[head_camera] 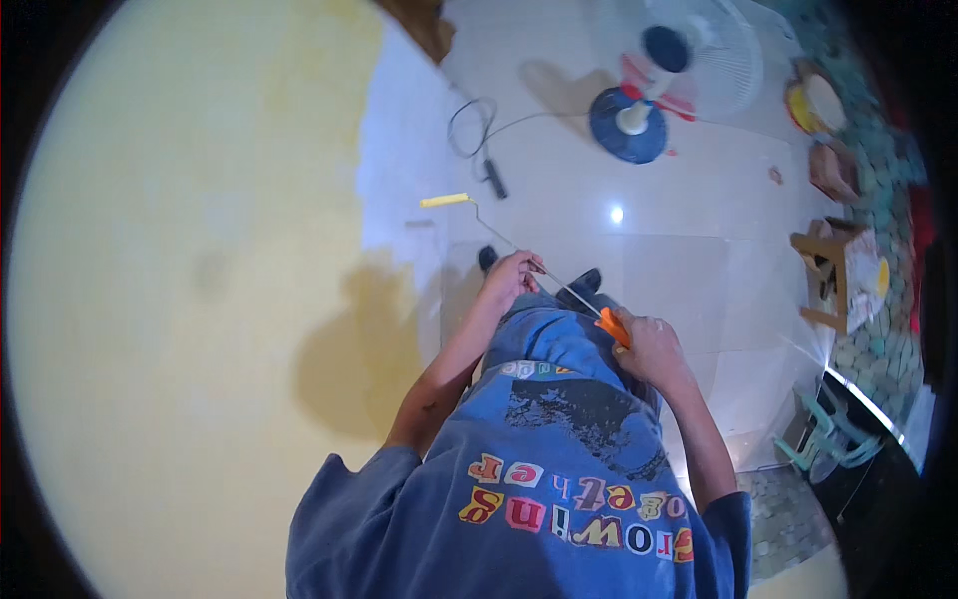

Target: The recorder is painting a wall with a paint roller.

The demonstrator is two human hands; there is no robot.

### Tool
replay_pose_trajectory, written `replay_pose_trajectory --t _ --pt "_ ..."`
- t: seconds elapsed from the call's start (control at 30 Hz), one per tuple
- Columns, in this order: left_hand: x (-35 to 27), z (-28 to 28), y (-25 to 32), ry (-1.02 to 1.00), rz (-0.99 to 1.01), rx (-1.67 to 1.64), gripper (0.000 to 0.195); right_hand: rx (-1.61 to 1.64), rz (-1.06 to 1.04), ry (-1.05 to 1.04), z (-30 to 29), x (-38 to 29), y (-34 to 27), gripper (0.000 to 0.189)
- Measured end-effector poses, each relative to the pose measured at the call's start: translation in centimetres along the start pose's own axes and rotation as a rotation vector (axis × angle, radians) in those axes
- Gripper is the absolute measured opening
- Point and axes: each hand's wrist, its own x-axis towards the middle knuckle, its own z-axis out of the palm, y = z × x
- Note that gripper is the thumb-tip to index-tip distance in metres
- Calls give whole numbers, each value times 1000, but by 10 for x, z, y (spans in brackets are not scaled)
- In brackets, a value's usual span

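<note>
A small paint roller with a yellow sleeve [444, 201], a thin bent metal rod [572, 290] and an orange handle [614, 327] slants across in front of my body. My right hand [653, 348] grips the handle near my right hip. Farther up, the fingers of my left hand [513, 280] close on the rod. The sleeve points left, toward a wall [217, 202] coated mostly in pale yellow. A whiter strip [397, 165] runs along the wall's lower edge, beside the floor.
On the pale tiled floor [666, 273] ahead stands a pedestal fan [629, 123]. Its cord runs to a black socket or plug [495, 179] near the wall. To the right are a yellow-sided container [816, 102], a wooden stool [842, 281] and a green plastic chair [823, 430].
</note>
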Motion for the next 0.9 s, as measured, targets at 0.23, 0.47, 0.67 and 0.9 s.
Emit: replay_pose_trajectory --t 0.23,0.47,0.67,0.9 --pt "31 214 1 -456 -60 396 28 497 367 261 58 -95 164 40" --pt "47 418 5 -718 -22 797 32 1353 211 514 90 -137 249 28" --pt "103 585 -52 -998 -96 921 38 1486 480 744 39 -191 331 24" --pt "135 751 -117 -1241 -242 1045 40 1631 755 1104 -8 -237 441 29"
